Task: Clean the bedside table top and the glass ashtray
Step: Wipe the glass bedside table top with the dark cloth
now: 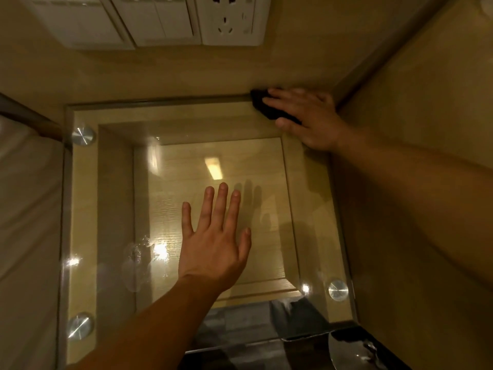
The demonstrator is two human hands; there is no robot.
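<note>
The counter has a clear glass top held on round metal studs at its corners, with pale wood grain showing through underneath. The person's right hand is stretched into the far right corner, where the glass meets the wall, pressing a dark cloth flat under its fingers; the cloth peeks out past the fingertips and below the thumb. That hand is laid over the cloth rather than bunched around it. The left hand lies spread and empty on the middle of the glass, palm down, fingers apart, its faint reflection just beside it. Bright spots of ceiling light glint off the surface, and there are smudgy marks on the glass to the left of the left wrist. On the wall above sit a row of white switches and a socket. A bed edge runs along the left. I can't make out a glass ashtray for certain anywhere on the top.
</note>
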